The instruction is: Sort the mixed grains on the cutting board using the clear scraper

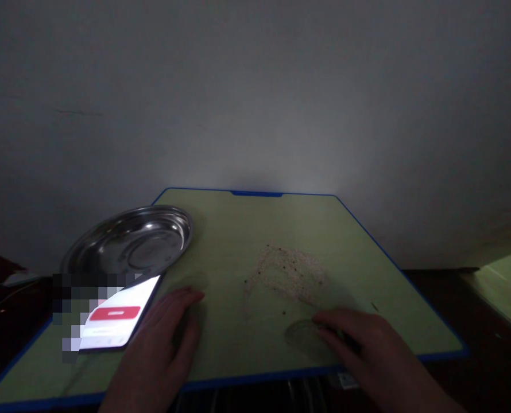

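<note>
Across the middle of the green table (238,229) lies a thin spread of small pale grains (298,269), with several dark specks among them. My right hand (363,338) is at the near side of the grains, its thumb and forefinger closed at the edge of a see-through round piece (305,337), perhaps a lid or shallow dish. My left hand (165,335) rests by the phone (117,315), thumb apart from the fingers, with nothing visible in it. Just beyond its fingertips is a faint round outline, too dim to make out.
A wide shiny metal basin (139,241) stands at the left, overlapping the phone's far end. The table has a blue rim and reaches back to a grey wall (255,103). A short dark sliver (374,307) lies right of the grains. Another pale green surface (507,289) shows at far right.
</note>
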`<state>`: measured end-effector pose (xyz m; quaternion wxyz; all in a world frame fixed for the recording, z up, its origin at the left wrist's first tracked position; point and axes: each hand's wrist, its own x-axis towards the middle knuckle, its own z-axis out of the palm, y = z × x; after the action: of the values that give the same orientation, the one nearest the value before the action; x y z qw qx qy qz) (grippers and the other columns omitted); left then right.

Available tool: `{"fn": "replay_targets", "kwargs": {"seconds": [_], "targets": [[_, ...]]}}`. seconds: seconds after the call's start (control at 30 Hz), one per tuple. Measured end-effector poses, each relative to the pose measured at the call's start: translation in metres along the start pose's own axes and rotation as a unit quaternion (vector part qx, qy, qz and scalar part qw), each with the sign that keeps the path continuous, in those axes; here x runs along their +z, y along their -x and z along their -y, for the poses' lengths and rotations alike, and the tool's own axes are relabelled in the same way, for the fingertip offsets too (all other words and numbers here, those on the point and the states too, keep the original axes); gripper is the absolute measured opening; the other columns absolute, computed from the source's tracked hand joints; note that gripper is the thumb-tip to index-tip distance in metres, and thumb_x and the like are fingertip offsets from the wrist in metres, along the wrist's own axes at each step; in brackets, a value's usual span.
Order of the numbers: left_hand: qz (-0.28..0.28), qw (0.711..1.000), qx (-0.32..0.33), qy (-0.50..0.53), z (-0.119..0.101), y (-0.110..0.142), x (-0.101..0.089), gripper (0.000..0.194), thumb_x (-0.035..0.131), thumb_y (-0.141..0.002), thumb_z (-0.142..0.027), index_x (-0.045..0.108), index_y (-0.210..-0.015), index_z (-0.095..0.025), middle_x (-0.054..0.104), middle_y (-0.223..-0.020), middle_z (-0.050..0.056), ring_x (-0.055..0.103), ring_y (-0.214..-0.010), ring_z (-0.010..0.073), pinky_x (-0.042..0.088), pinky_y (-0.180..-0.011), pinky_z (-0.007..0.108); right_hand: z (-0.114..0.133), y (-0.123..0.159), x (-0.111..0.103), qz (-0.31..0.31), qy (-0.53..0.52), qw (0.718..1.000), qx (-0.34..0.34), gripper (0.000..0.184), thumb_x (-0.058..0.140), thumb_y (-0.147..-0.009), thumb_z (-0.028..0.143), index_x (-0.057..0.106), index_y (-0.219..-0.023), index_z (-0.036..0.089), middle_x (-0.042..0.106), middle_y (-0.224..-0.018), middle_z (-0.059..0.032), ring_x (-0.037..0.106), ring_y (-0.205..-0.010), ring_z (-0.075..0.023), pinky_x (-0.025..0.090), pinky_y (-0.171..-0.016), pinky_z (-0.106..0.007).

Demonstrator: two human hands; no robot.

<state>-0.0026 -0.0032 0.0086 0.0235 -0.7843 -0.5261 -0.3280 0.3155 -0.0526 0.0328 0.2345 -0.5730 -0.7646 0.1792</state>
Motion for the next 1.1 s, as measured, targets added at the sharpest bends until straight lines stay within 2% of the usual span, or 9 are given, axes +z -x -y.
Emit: {"fn": "replay_targets", "kwargs": {"seconds": [0.13, 0.23, 0.3, 0.4, 0.53, 0.63, 0.77, 1.0, 1.1], "targets": [[-0.003, 1.0, -0.001, 0.002, 0.0, -0.001, -0.001, 0.026, 0.044, -0.092, -0.035, 0.062, -0.108, -0.024, 0.075, -0.104, 0.009, 0.074, -0.092, 0.0277, 0.063, -0.076, 0.045, -0.017, -0.01, -0.009, -0.056, 0.037, 0.997, 0.035, 0.028, 0.049, -0.092, 0.03, 0.074, -0.101, 0.021, 0.079, -0.097, -0.0078, 0.074, -0.085, -0.0259, 0.058, -0.077, -0.041], [-0.005, 1.0, 0.003, -0.002, 0.0, 0.0, 0.0, 0.026, 0.044, -0.092, -0.034, 0.061, -0.109, -0.024, 0.074, -0.106, 0.01, 0.074, -0.094, 0.0284, 0.063, -0.076, 0.046, -0.018, -0.012, -0.016, -0.077, 0.042, 0.995, 0.04, 0.027, 0.05, -0.091, 0.031, 0.074, -0.099, 0.022, 0.079, -0.097, -0.0075, 0.074, -0.087, -0.0259, 0.058, -0.078, -0.04], [-0.004, 1.0, 0.004, -0.002, 0.0, 0.002, -0.001, 0.026, 0.044, -0.092, -0.033, 0.061, -0.11, -0.024, 0.074, -0.106, 0.01, 0.074, -0.094, 0.0282, 0.063, -0.076, 0.046, -0.012, -0.008, -0.017, -0.068, 0.024, 0.997, 0.031, 0.025, 0.051, -0.092, 0.03, 0.074, -0.098, 0.024, 0.079, -0.094, -0.0052, 0.075, -0.084, -0.0232, 0.059, -0.074, -0.036], [0.002, 1.0, -0.001, 0.002, -0.002, 0.003, -0.001, 0.026, 0.044, -0.092, -0.034, 0.06, -0.11, -0.024, 0.074, -0.105, 0.009, 0.074, -0.093, 0.0273, 0.063, -0.077, 0.047, -0.002, 0.002, -0.014, -0.016, -0.011, 1.0, 0.002, 0.022, 0.051, -0.093, 0.028, 0.073, -0.096, 0.027, 0.078, -0.088, -0.0015, 0.074, -0.078, -0.0193, 0.058, -0.068, -0.029], [0.008, 1.0, -0.012, 0.012, -0.002, 0.003, -0.002, 0.025, 0.045, -0.092, -0.033, 0.06, -0.11, -0.025, 0.073, -0.106, 0.008, 0.073, -0.095, 0.0273, 0.062, -0.08, 0.048, -0.002, 0.007, -0.007, 0.025, -0.016, 1.0, -0.006, 0.023, 0.05, -0.095, 0.027, 0.073, -0.097, 0.028, 0.077, -0.09, -0.0018, 0.073, -0.081, -0.0201, 0.057, -0.07, -0.031], [0.01, 1.0, -0.017, 0.019, -0.001, 0.002, -0.001, 0.026, 0.045, -0.091, -0.034, 0.061, -0.109, -0.024, 0.073, -0.105, 0.008, 0.073, -0.095, 0.0273, 0.062, -0.08, 0.047, -0.011, 0.0, -0.01, 0.015, -0.005, 1.0, 0.004, 0.024, 0.05, -0.094, 0.03, 0.073, -0.097, 0.026, 0.078, -0.09, -0.0037, 0.073, -0.081, -0.0219, 0.057, -0.072, -0.035], [0.001, 1.0, -0.012, 0.011, -0.001, 0.002, -0.001, 0.026, 0.044, -0.091, -0.033, 0.061, -0.108, -0.023, 0.074, -0.104, 0.009, 0.074, -0.094, 0.0276, 0.062, -0.078, 0.047, -0.02, -0.01, -0.017, -0.033, 0.013, 0.999, 0.023, 0.026, 0.051, -0.093, 0.033, 0.074, -0.096, 0.023, 0.078, -0.093, -0.007, 0.073, -0.084, -0.0246, 0.057, -0.076, -0.04], [0.009, 1.0, -0.023, 0.016, -0.003, 0.001, -0.003, 0.025, 0.046, -0.091, -0.034, 0.062, -0.109, -0.025, 0.074, -0.107, 0.008, 0.073, -0.097, 0.0274, 0.061, -0.081, 0.047, -0.009, -0.015, -0.01, -0.01, -0.007, 1.0, 0.004, 0.024, 0.05, -0.094, 0.03, 0.074, -0.098, 0.024, 0.078, -0.094, -0.0057, 0.073, -0.083, -0.0225, 0.057, -0.074, -0.037], [0.006, 1.0, -0.021, 0.017, -0.003, 0.0, -0.003, 0.025, 0.046, -0.09, -0.032, 0.062, -0.108, -0.026, 0.074, -0.107, 0.008, 0.073, -0.096, 0.0276, 0.062, -0.08, 0.046, -0.012, -0.019, -0.012, -0.042, 0.01, 0.999, 0.008, 0.024, 0.051, -0.094, 0.029, 0.073, -0.098, 0.023, 0.078, -0.095, -0.0073, 0.073, -0.084, -0.024, 0.056, -0.076, -0.039]]}}
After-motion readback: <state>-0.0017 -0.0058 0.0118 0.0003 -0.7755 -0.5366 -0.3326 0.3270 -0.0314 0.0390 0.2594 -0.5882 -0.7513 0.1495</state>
